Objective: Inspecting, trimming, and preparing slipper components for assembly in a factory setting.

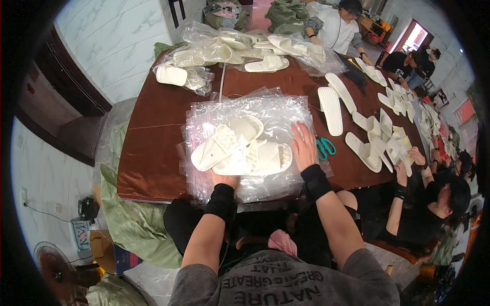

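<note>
While I'm sitting at the table, its brown cloth is spreading out around my work, with bagged slippers heaping along the far edge and loose slippers lying to my right. Room: a marbled wall is rising at far left, a green sack is slumping beside the table, a co-worker is standing across, another is sitting at right.

Before me, two slippers are lying overlapped on a stack of clear bags. The nearer one's long axis is running roughly left to right; the other's is slanting from lower left to upper right. Which ends are toes, I cannot tell.

My right hand is resting on the bags, fingers splaying, gripping nothing; teal scissors are lying just beside it. My left hand is reaching under the slippers' near edge; its fingers are hiding, so whether they're grasping, I cannot tell.
</note>
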